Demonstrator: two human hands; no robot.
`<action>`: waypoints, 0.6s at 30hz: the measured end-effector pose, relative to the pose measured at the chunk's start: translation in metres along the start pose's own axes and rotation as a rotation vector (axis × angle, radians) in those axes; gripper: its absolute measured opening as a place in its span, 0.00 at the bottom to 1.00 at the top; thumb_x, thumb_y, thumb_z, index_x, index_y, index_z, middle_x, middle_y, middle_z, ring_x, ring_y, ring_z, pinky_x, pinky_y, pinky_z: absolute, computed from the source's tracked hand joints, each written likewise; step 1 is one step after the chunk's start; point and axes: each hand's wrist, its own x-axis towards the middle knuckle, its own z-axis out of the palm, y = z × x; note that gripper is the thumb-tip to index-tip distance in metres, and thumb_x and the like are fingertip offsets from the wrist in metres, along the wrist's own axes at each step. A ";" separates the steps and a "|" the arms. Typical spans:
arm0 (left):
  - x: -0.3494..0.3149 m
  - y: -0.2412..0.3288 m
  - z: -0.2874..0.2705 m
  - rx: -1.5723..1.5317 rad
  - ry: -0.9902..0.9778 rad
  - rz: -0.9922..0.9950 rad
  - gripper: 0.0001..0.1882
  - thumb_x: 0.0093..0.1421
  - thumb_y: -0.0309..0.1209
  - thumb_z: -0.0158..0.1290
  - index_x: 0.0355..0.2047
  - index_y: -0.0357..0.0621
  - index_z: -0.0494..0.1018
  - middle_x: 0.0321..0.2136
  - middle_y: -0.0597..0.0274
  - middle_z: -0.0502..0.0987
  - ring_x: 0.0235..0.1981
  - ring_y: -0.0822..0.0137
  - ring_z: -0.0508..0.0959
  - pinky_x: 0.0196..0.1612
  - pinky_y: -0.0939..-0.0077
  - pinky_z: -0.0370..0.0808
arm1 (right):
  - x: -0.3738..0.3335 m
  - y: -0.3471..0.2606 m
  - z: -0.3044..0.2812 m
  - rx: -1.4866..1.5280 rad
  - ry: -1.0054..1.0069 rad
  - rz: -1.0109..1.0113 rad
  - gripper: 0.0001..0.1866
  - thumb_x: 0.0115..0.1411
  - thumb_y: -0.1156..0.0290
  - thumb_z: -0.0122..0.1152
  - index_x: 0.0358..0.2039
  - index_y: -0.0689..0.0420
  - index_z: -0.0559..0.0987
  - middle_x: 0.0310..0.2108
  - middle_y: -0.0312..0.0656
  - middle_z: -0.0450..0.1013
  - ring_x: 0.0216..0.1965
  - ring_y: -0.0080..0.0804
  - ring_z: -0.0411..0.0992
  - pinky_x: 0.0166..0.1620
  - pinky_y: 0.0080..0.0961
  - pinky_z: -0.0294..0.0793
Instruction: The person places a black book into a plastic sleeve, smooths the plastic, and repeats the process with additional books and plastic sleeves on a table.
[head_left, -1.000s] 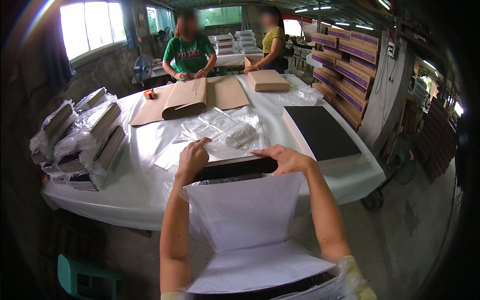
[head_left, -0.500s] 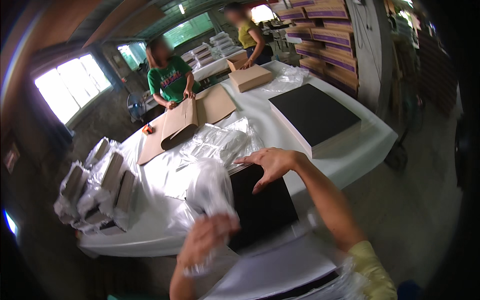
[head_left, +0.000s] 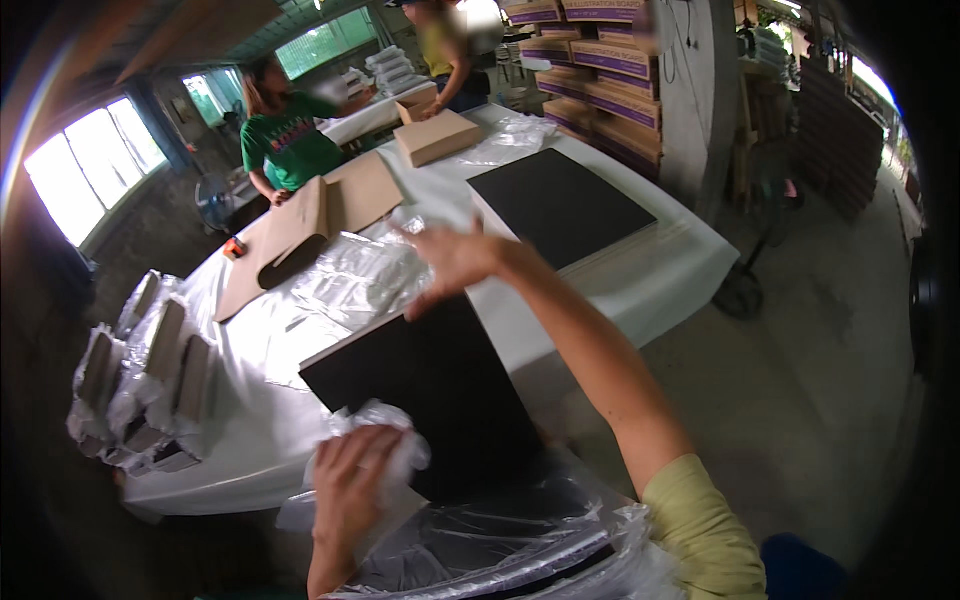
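Observation:
A stack of black boards (head_left: 440,385) lies in front of me, with its near end inside a clear plastic bag (head_left: 520,525). My left hand (head_left: 352,480) is closed at the bag's left side, with a crumpled bunch of the film in its fingers. Over the far end of the boards, my right hand (head_left: 458,262) reaches out with its fingers apart and nothing in them. It is slightly blurred, and I cannot tell whether its fingertips touch the board edge.
Loose plastic bags (head_left: 365,280) lie beyond the boards. A larger black-topped stack (head_left: 565,205) sits at the right. Plastic-wrapped bundles (head_left: 150,370) stand at the left. Across the table (head_left: 600,310), a person in green (head_left: 290,140) handles brown cardboard (head_left: 300,225); another stands by a carton (head_left: 438,138).
My left hand has pulled the plastic film toward me, uncovering more of the black boards. My right hand has lifted and opened wider. The view has turned rightward.

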 end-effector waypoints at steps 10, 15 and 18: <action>-0.002 -0.003 -0.018 -0.205 0.534 0.063 0.26 0.39 0.28 0.53 0.44 0.45 0.70 0.30 0.65 0.72 0.32 0.64 0.72 0.35 0.74 0.64 | -0.081 -0.136 0.015 1.087 0.423 -0.637 0.47 0.43 0.59 0.67 0.58 0.55 0.49 0.46 0.51 0.63 0.50 0.39 0.62 0.52 0.38 0.59; -0.022 -0.056 -0.016 -0.840 0.558 -0.427 0.19 0.44 0.22 0.47 0.40 0.41 0.71 0.26 0.66 0.72 0.25 0.69 0.69 0.31 0.80 0.64 | -0.080 -0.156 0.068 1.019 0.123 0.032 0.31 0.43 0.80 0.65 0.50 0.59 0.65 0.38 0.41 0.69 0.39 0.23 0.69 0.42 0.20 0.69; -0.045 -0.087 0.004 -1.390 0.222 -0.655 0.13 0.53 0.25 0.46 0.40 0.41 0.71 0.27 0.69 0.73 0.28 0.77 0.69 0.33 0.85 0.65 | -0.056 -0.129 0.066 1.268 0.024 0.120 0.03 0.54 0.74 0.55 0.27 0.60 0.75 0.23 0.32 0.71 0.25 0.14 0.68 0.33 0.15 0.69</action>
